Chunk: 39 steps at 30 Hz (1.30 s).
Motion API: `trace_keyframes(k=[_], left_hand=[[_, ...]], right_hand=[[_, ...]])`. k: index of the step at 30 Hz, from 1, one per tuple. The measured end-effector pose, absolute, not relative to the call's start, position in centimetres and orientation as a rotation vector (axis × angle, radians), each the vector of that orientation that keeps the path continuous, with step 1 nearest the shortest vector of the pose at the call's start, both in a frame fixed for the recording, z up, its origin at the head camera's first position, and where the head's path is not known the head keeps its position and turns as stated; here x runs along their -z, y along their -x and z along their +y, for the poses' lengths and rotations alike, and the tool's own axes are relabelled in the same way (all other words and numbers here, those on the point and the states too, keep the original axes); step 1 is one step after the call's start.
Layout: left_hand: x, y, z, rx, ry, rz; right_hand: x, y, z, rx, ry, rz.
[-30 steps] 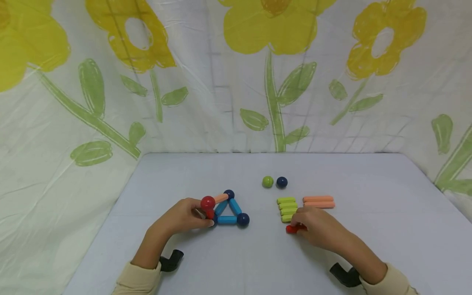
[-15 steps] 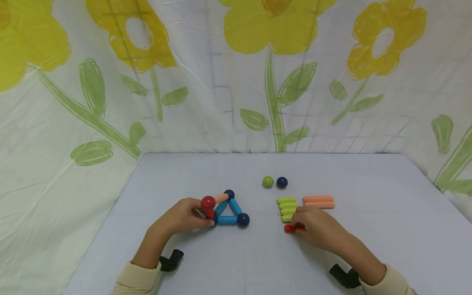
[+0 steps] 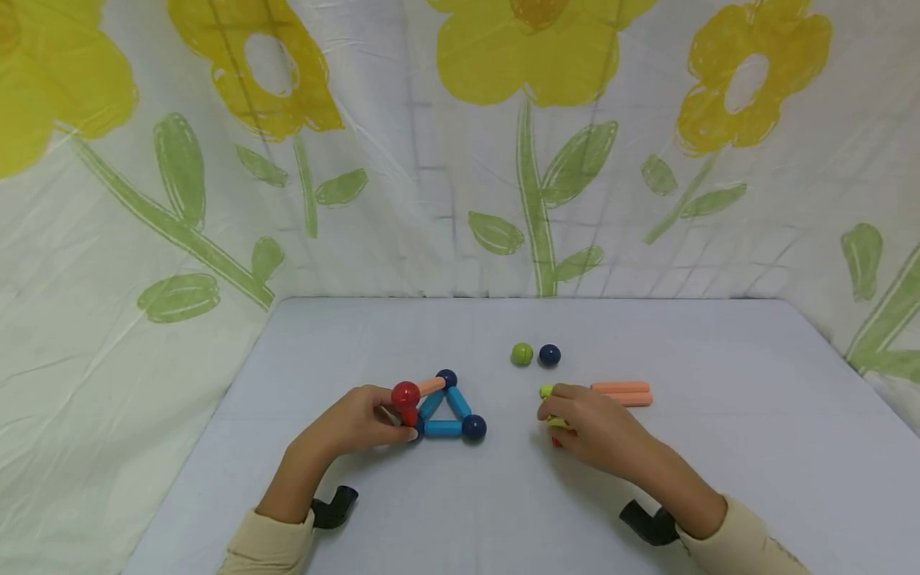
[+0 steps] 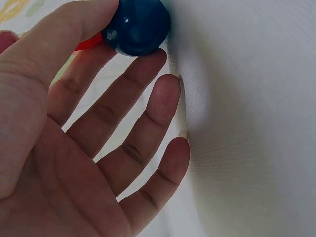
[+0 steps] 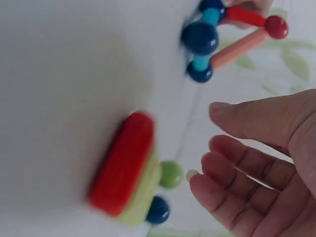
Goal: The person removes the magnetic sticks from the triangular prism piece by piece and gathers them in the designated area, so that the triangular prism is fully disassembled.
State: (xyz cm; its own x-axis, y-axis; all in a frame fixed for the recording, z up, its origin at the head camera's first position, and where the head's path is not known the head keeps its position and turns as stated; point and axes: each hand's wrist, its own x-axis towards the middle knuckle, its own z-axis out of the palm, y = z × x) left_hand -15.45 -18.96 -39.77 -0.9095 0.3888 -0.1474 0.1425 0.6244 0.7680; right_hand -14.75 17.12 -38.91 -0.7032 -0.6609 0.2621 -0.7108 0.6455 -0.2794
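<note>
My left hand pinches the navy ball at the near left corner of a flat triangle of blue rods and navy balls. From that corner a red rod rises to a red ball. A peach rod slants from the red ball down to the far navy ball. My right hand hovers over a row of lime green rods, largely covering them. In the right wrist view its thumb and fingers are apart, holding nothing; a loose red rod lies beside the green ones.
Two peach rods lie side by side behind my right hand. Farther back, a green ball and a loose navy ball sit close together. A flowered cloth hangs behind the white table.
My right hand has let go of the red rod after shifting it slightly left, and has moved left and away from me over the green rods. The left hand stays put.
</note>
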Motion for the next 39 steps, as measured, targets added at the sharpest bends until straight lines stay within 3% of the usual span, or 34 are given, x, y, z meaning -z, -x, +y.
trace_keyframes(k=[10,19,23,31,39], left_hand=[[40.0,15.6,-19.1,-1.181,-0.484,2.547],[40.0,15.5,-19.3,-1.186,-0.453,2.547],[40.1,15.4,-19.3,-1.179,-0.44,2.549],[40.0,15.7,-19.3,-1.186,-0.471,2.534],[40.1,15.8,-19.3,-1.153,-0.527,2.561]], right_hand=[[35.3,15.7,7.5,-0.67,-1.39,-2.509],[35.6,16.2,1.6,-0.55,-1.457,-2.397],[36.0,16.4,0.9,-0.706,-1.439,-2.533],[35.8,17.4,2.1,-1.739,-1.275,-2.439],[36.0,18.1,5.1,-1.773,-1.157,-2.386]])
